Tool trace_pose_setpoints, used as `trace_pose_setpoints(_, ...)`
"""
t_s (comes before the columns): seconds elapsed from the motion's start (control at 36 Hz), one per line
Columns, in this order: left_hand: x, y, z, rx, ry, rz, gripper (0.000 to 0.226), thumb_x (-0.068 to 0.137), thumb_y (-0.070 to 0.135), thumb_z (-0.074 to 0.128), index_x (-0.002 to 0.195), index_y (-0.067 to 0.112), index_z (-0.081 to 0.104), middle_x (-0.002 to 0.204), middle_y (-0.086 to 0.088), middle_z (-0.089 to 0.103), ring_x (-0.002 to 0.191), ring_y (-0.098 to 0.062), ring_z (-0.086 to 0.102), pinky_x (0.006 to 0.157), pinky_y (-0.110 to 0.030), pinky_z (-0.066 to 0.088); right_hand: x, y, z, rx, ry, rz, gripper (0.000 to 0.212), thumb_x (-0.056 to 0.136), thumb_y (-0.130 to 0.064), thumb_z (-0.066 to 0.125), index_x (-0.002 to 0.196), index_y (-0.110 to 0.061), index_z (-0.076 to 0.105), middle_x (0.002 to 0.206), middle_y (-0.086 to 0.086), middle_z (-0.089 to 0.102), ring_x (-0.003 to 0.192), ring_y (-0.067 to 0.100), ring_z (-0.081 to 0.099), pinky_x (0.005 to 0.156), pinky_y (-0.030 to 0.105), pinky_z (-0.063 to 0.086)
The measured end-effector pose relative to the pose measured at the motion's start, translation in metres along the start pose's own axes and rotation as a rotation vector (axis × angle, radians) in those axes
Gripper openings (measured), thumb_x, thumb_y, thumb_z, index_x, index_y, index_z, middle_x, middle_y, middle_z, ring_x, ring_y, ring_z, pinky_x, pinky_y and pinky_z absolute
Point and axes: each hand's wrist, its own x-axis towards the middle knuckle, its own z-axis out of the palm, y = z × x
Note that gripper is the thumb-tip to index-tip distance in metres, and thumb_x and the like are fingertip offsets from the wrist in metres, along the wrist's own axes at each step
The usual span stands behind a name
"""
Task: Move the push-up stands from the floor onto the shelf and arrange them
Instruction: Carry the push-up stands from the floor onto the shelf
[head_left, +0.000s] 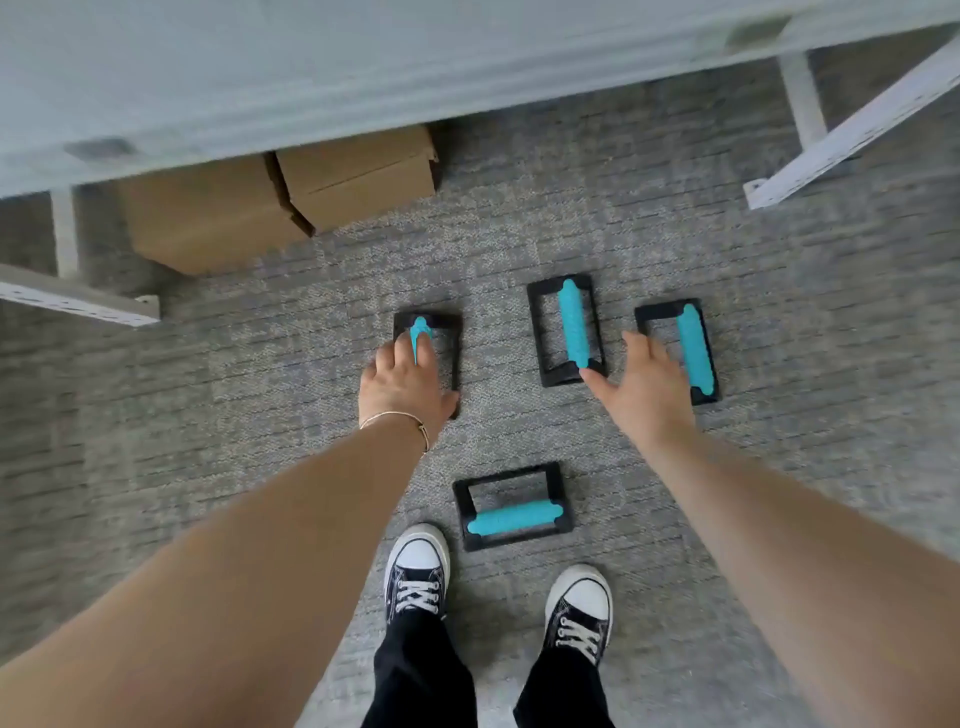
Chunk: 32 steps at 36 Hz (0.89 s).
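Several push-up stands with black frames and cyan grips lie on the grey carpet. My left hand (405, 382) rests on the leftmost stand (453, 338), fingers curled over its cyan grip and thumb at the frame's near corner. My right hand (641, 387) hovers open with fingers spread, between the middle stand (571, 322) and the right stand (693, 345), touching neither grip. A fourth stand (511, 512) lies crosswise just in front of my shoes. The pale shelf board (311, 78) spans the top of the view, blurred.
Two cardboard boxes (291, 192) sit on the floor under the shelf. White metal shelf legs and braces stand at the left (78, 301) and right (852, 135). My two black-and-white sneakers (415, 571) are planted on the carpet near the crosswise stand.
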Motion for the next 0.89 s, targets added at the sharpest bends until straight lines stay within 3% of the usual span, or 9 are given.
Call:
trace_pose_setpoints(0.14,0.041,0.002,0.085,-0.065,-0.034,-0.079,0.091,0.082,0.059,0.057,0.145,0.009,0.015,0.139,-0.013,0.037,0.126,-0.033,0.037,0.099,-0.046,0.04,0.053,0.008,0.078,0.033,0.0,-0.002,0.083,0.084,-0.059,0.06,0.143,-0.006,0.035,0.138,0.018,0.047,0.126,0.036,0.046,0.097,0.049,0.045)
trace_pose_setpoints(0.31,0.077,-0.007,0.149,-0.241,-0.016,-0.263,0.102,0.082,0.057,0.06,0.148,0.007,0.001,0.146,-0.014,0.033,0.134,-0.033,0.033,0.104,-0.048,0.035,0.101,0.017,0.134,0.14,-0.024,0.118,0.089,0.08,-0.057,0.066,0.142,-0.004,0.031,0.136,0.02,0.048,0.122,0.04,0.048,0.095,0.047,0.046)
trace_pose_setpoints(0.39,0.088,-0.01,0.166,-0.35,-0.022,-0.305,0.095,0.086,0.053,0.057,0.149,0.007,0.003,0.138,-0.016,0.045,0.122,-0.035,0.048,0.095,-0.049,0.042,0.112,0.022,0.152,0.199,-0.038,0.132,0.077,0.08,-0.055,0.068,0.129,0.0,0.043,0.122,0.021,0.052,0.112,0.04,0.052,0.091,0.047,0.049)
trace_pose_setpoints(0.47,0.093,-0.015,0.17,-0.437,0.051,-0.327,0.065,0.09,0.042,0.056,0.136,0.006,0.026,0.113,-0.018,0.06,0.094,-0.039,0.06,0.072,-0.044,0.045,0.114,0.026,0.161,0.237,-0.001,0.132,0.066,0.082,-0.052,0.067,0.12,-0.001,0.05,0.117,0.017,0.052,0.105,0.036,0.053,0.088,0.045,0.05)
trace_pose_setpoints(0.61,0.079,-0.012,0.149,-0.435,0.054,-0.291,0.056,0.093,0.038,0.052,0.134,0.007,0.03,0.103,-0.017,0.062,0.084,-0.038,0.061,0.063,-0.039,0.04,0.099,0.026,0.148,0.32,0.095,0.127,0.042,0.084,-0.04,0.068,0.098,-0.001,0.06,0.085,0.009,0.052,0.09,0.037,0.055,0.069,0.034,0.04)
trace_pose_setpoints(0.69,0.052,-0.005,0.113,-0.409,0.086,-0.243,0.056,0.093,0.04,0.05,0.134,0.009,0.029,0.102,-0.015,0.062,0.079,-0.036,0.061,0.06,-0.038,0.04,0.073,0.019,0.119,0.333,0.13,0.103,0.038,0.084,-0.04,0.067,0.094,-0.004,0.06,0.078,0.01,0.054,0.079,0.035,0.056,0.063,0.032,0.038)
trace_pose_setpoints(0.78,0.015,0.004,0.062,-0.433,0.123,-0.209,0.056,0.092,0.044,0.048,0.134,0.012,0.029,0.097,-0.01,0.061,0.067,-0.028,0.054,0.057,-0.036,0.041,0.032,0.004,0.073,0.385,0.15,0.108,0.034,0.085,-0.045,0.065,0.096,-0.013,0.057,0.078,0.008,0.057,0.063,0.023,0.053,0.048,0.026,0.03)
trace_pose_setpoints(0.89,-0.045,0.014,-0.02,-0.561,0.164,-0.2,0.055,0.089,0.047,0.048,0.132,0.019,0.029,0.085,-0.003,0.059,0.058,-0.021,0.054,0.05,-0.033,0.044,-0.034,-0.025,-0.015,0.511,0.178,0.081,0.029,0.085,-0.044,0.066,0.073,-0.028,0.046,0.056,-0.008,0.047,0.043,0.006,0.047,0.036,0.013,0.028)
